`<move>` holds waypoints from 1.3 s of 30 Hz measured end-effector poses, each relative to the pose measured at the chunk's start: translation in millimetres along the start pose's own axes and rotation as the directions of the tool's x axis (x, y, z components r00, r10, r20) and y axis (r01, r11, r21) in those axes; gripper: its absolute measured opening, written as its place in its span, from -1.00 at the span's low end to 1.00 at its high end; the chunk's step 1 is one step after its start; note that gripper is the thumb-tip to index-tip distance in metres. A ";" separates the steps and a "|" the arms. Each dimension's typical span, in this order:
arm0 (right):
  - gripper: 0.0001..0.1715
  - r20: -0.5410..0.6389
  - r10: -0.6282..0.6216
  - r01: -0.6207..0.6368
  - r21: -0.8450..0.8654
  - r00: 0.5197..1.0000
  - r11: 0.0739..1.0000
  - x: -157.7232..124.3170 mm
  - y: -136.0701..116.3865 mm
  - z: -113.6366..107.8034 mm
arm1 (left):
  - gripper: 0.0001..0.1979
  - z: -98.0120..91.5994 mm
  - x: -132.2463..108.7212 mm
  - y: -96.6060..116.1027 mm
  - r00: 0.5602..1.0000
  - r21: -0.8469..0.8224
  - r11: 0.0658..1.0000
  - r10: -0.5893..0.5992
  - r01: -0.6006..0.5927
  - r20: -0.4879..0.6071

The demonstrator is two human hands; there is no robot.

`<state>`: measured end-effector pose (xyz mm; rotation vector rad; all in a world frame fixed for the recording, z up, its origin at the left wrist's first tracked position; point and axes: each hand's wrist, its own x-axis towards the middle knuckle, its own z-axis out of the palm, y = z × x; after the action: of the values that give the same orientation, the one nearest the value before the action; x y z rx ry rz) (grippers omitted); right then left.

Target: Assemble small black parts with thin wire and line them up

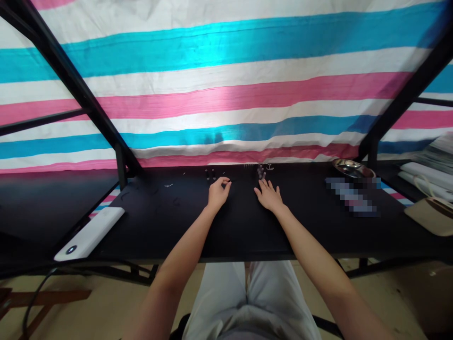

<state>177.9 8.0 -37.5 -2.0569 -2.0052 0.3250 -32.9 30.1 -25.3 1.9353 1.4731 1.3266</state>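
Observation:
My left hand (218, 192) is over the black table (233, 236), thumb and index finger curled together in a pinch. Whatever may be between those fingertips is too small to make out. Just behind it stand two small dark cylinders with pale ends (210, 174). My right hand (270, 195) lies palm down with its fingers spread. Its fingertips reach a small cluster of similar dark cylinders (261, 171); whether they touch is unclear. Beside the cluster are thin white curly bits (270, 166) and a row of tiny pale pieces (248, 165).
A long white device (90, 233) lies at the table's left edge. A shiny metal bowl (354, 169), a pixelated item (352, 196) and a tan pouch (432, 215) are on the right. Striped sheeting (226, 99) hangs behind, between black frame bars (85, 89).

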 end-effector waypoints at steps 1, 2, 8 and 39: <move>-0.32 -0.008 -0.010 0.010 0.016 1.000 1.000 -1.3 -0.4 -1.4 | -0.82 0.2 -0.2 0.9 1.000 -0.047 0.998 -0.028 0.029 0.007; -0.32 -0.018 -0.027 0.028 0.037 0.999 0.999 -2.6 -1.1 -2.9 | -0.82 0.5 -0.4 1.7 0.998 -0.098 0.993 -0.058 0.060 0.019; -0.41 -0.108 -0.271 0.286 0.174 0.957 0.942 -8.4 -9.2 -10.2 | -0.77 3.0 1.8 1.5 0.980 -0.349 0.915 -0.190 0.201 0.065; -0.54 -0.078 -0.477 0.482 0.051 0.875 0.875 -14.0 -22.3 -9.9 | -0.75 -2.1 1.2 14.9 0.981 -0.511 0.840 -0.129 0.184 0.142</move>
<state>159.7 -5.8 -21.0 -1.4349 -2.3353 0.2193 -26.6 25.0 -12.6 1.4707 1.0479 1.3541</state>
